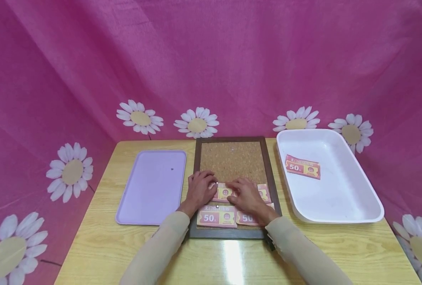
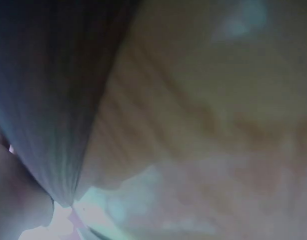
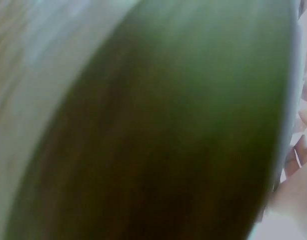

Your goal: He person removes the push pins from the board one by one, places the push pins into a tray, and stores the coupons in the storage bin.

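A framed corkboard (image 1: 231,160) lies on the table between both arms. Across its lower half lie several pink and yellow coupons, and a front one (image 1: 211,218) reads 50 with a small white-headed pin on its top edge. My left hand (image 1: 201,188) holds the left end of the upper coupon (image 1: 222,192) with bent fingers, beside another white pin head. At that coupon's right end, my right hand (image 1: 247,194) holds it between thumb and fingers. The fingertips' exact contact is too small to tell. Both wrist views are mostly blocked by blurred dark shapes.
To the left lies a lilac tray (image 1: 154,186) with one small dark dot on it. A deep white bin (image 1: 335,190) stands at the right, with a single coupon (image 1: 302,167) inside near its left wall. Pink curtain (image 1: 211,59) with daisies borders the wooden table (image 1: 90,245).
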Tool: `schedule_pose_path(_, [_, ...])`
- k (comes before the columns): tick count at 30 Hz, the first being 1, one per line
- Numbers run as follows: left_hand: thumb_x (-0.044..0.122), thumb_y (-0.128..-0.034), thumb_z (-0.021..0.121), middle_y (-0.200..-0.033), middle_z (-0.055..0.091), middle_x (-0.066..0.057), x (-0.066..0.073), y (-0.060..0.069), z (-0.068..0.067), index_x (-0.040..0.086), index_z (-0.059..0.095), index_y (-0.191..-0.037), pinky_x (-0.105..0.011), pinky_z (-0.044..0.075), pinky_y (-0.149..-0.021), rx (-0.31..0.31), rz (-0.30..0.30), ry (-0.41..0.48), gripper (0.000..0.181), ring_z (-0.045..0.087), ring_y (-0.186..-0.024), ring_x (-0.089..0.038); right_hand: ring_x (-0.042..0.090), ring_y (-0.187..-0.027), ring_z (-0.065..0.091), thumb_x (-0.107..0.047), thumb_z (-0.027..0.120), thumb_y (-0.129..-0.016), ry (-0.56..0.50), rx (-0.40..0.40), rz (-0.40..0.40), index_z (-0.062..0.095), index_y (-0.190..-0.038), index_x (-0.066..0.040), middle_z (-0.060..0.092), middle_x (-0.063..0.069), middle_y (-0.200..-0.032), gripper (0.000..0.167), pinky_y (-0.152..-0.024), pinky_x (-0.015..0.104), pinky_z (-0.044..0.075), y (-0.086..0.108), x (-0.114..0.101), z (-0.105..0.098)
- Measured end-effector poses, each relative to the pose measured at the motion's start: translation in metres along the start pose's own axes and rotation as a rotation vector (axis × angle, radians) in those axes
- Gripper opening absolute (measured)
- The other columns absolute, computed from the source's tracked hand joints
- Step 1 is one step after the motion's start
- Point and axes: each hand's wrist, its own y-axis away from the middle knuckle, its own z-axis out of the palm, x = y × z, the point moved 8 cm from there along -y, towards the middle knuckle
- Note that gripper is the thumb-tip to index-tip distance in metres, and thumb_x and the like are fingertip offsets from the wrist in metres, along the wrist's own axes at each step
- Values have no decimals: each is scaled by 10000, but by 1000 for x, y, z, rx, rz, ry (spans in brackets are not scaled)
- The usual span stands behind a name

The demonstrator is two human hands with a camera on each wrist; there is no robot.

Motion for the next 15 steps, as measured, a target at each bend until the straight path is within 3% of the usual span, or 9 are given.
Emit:
schedule_pose_path(6, [346,-875,604,-1308,599,35,5,-4,-5,233,729,-1035,-498,326,-1020,-23,-16,-56,232,478,-1209,-204,247,-1130,545,-271,784,-757,-11,5,-6,682,-1205,-165,659,24,-1150,472,-1036,489,306,-1,-1,-1])
schedule_pose_path(15, [317,-843,607,-1261,608,61,10,-8,-9,250,738,-987,-490,393,-932,-84,-47,-137,205,500,-1183,-199,238,-1133,551,-287,789,-752,-6,4,-4,681,-1206,-181,665,10,-1145,479,-982,471,338,0,1,1])
